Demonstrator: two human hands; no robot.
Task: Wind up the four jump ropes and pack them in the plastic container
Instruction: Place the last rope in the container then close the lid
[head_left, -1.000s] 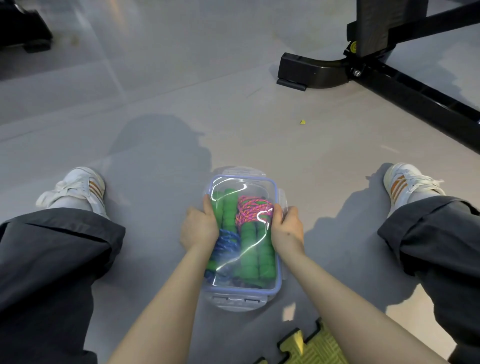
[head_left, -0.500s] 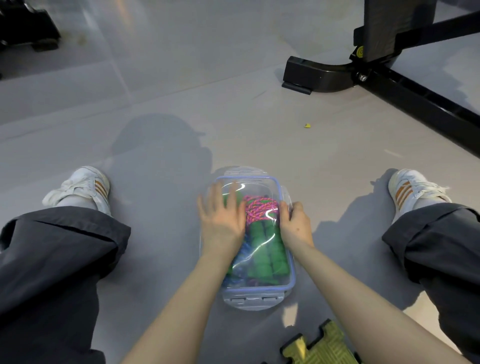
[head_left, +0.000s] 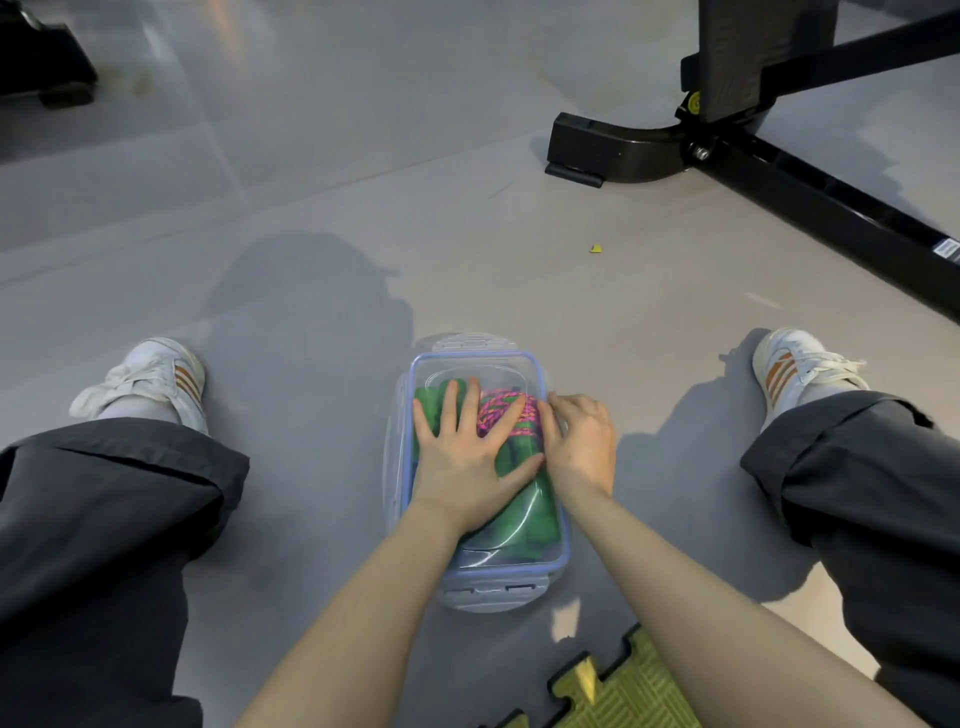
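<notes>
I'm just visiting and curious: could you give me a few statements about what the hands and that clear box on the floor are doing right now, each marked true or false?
1. The left hand lies flat on the lid of the plastic container. True.
2. The right hand is up in the air. False: it rests at the container's right edge.
3. Green handles and pink rope show through the lid. True.
4. The container sits on the yellow-green mat. False: it sits on the grey floor.

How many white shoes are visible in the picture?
2. One white shoe is on the floor at the left of the plastic container; the other white shoe is at its right. None seems hidden.
</notes>
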